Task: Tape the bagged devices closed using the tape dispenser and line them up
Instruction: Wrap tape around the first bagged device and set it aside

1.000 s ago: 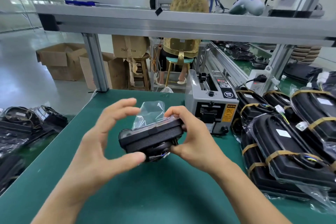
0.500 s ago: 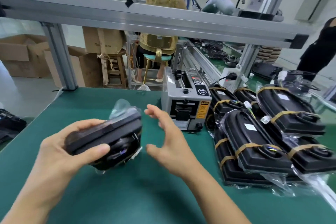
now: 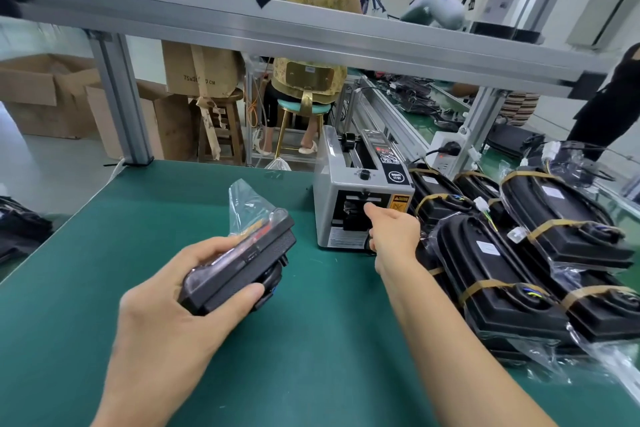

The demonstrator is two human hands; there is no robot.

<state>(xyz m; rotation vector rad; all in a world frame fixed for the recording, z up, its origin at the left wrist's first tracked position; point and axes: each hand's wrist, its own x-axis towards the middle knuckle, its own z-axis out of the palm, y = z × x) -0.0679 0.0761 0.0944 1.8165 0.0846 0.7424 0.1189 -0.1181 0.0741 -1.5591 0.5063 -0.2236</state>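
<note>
My left hand (image 3: 173, 308) grips a black device in a clear plastic bag (image 3: 242, 263) above the green table (image 3: 138, 218). The bag's loose open end (image 3: 249, 204) sticks up at the far side. My right hand (image 3: 394, 232) reaches to the front outlet of the grey tape dispenser (image 3: 349, 184), with a fingertip at the slot. The other fingers are hidden behind the hand, so I cannot tell whether it holds tape. To the right lie several bagged devices (image 3: 502, 270) bound with tan tape, lined up and overlapping.
An aluminium shelf rail (image 3: 311, 35) crosses overhead on posts. More black bagged parts (image 3: 20, 232) lie off the table's left edge. A power strip (image 3: 446, 149) sits behind the dispenser. A person sits on a stool (image 3: 301, 111) beyond the table, among cardboard boxes.
My right hand let go of the bagged device and moved right and forward to the dispenser's outlet. My left hand now holds the device alone, lower and to the left.
</note>
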